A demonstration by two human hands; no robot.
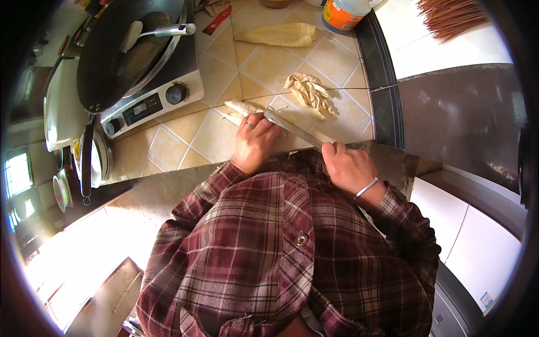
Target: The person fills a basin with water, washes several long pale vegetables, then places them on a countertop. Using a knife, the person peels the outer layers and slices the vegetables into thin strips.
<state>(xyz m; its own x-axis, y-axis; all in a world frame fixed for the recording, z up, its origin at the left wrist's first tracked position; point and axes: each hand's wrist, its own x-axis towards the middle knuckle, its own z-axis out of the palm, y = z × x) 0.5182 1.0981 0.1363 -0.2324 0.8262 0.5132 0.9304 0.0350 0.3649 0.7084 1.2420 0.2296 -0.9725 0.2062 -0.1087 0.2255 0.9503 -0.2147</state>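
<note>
My right hand [349, 164] grips the handle of a kitchen knife [300, 132]. Its blade slants up and left across the tiled counter [206, 135], the tip close to the fingers of my left hand. With curled fingers my left hand [257, 141] presses on a rolled pale sheet of food [242, 107], which looks like tofu skin. Part of that roll is hidden under the hand. To its right lies a heap of cut pale strips [310, 94]. Farther back rests a folded, flat yellowish sheet [278, 34] of similar food.
A cooktop [158, 105] with knobs stands on the left, bearing a dark wok [113, 63] with a metal ladle [134, 36] inside; the wok's handle [87, 156] juts toward me. A red object [217, 20], a jug with an orange label [340, 16] and a reddish bristle bundle [452, 17] are at the back.
</note>
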